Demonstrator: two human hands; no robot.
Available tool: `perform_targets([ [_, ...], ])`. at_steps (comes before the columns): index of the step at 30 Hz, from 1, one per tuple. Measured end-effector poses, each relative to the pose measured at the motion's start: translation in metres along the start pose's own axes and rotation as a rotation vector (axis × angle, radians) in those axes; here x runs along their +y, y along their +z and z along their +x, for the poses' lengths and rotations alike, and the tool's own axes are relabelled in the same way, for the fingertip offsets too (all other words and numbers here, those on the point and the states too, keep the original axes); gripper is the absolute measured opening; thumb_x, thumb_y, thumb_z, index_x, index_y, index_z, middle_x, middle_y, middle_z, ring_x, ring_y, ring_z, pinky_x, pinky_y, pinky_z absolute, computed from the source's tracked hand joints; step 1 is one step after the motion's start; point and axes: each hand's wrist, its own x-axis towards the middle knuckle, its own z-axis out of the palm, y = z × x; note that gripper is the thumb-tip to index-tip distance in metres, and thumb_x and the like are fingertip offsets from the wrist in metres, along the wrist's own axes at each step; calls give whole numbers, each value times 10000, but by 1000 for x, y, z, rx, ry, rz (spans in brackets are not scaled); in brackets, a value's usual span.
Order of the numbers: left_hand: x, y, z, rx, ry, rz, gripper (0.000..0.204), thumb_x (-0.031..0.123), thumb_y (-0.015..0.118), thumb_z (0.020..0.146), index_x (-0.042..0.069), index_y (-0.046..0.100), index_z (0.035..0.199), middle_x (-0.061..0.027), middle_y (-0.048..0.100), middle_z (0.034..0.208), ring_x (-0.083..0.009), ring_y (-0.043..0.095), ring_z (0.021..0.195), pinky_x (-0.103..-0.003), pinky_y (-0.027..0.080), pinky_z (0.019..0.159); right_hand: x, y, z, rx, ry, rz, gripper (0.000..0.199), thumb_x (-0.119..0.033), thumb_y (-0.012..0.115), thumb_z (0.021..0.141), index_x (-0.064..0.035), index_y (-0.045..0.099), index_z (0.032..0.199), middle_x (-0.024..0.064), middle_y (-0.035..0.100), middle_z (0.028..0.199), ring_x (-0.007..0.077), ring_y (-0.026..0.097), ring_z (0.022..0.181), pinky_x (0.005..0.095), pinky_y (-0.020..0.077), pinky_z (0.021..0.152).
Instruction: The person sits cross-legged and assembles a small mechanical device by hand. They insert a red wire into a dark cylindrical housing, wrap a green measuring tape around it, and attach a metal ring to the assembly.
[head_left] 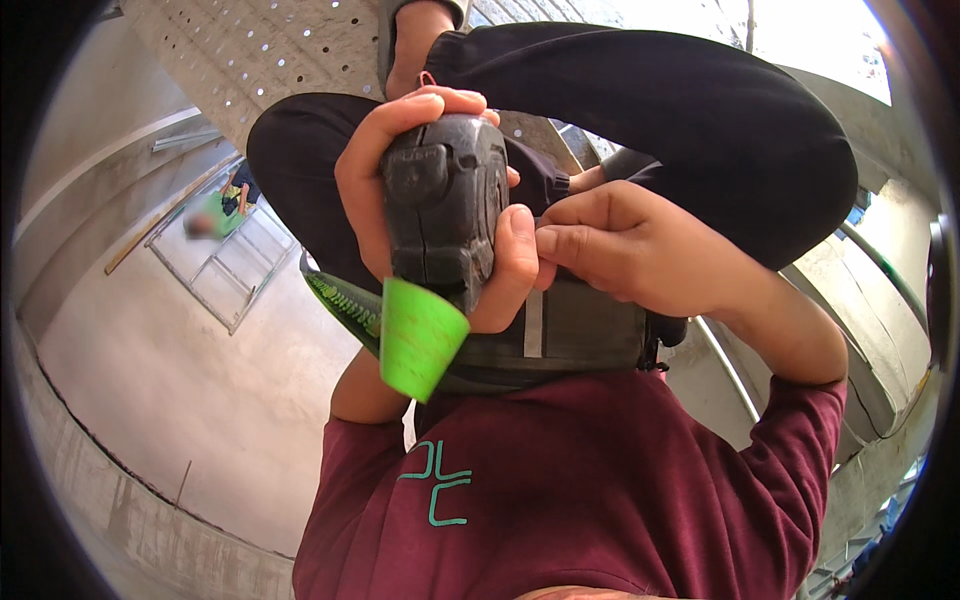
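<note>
My left hand [375, 185] is wrapped around a dark, worn power tool [445, 195] held close in front of my chest, thumb on its right side. A bright green cone-shaped part [420, 340] sticks out at the tool's lower end. My right hand [640, 250] comes in from the right with its fingers curled shut. Its fingertips press against the tool's side and my left thumb, and nothing shows inside them. Both arms wear maroon sleeves [560, 480].
My legs in black trousers [680, 110] are folded above the tool. A dark pouch with a grey stripe [570, 335] lies on my lap beside a green ridged sole [345, 300]. Far below are a concrete floor [170, 380], a metal frame [225, 265] and another person in green [215, 215].
</note>
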Motion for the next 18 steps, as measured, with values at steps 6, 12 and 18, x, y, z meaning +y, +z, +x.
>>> perform_targets([
  [6, 4, 5, -2, -53, 35, -15, 821, -3, 698, 748, 29, 320, 1475, -200, 557, 1291, -240, 607, 1112, -321, 594, 833, 6, -1, -4, -80, 3, 84, 304, -284, 588, 1029, -45, 770, 975, 51, 686, 760, 168, 625, 646, 343, 494, 615],
  [12, 6, 12, -5, -30, -215, -118, 717, -40, 629, 838, 0, 319, 1483, -193, 551, 1333, -192, 646, 1067, -310, 595, 832, 16, 16, -10, 188, -524, -601, 155, -138, 667, 898, -36, 609, 798, 159, 699, 708, 370, 698, 611, 484, 538, 572],
  [18, 28, 27, 12, 100, -679, -171, 571, 64, 598, 833, -65, 520, 1384, -211, 648, 1233, -260, 701, 1011, -335, 622, 767, 2, 5, -13, 233, -746, -1175, 186, -177, 706, 810, -31, 593, 789, 99, 676, 672, 264, 704, 610, 404, 543, 532],
])
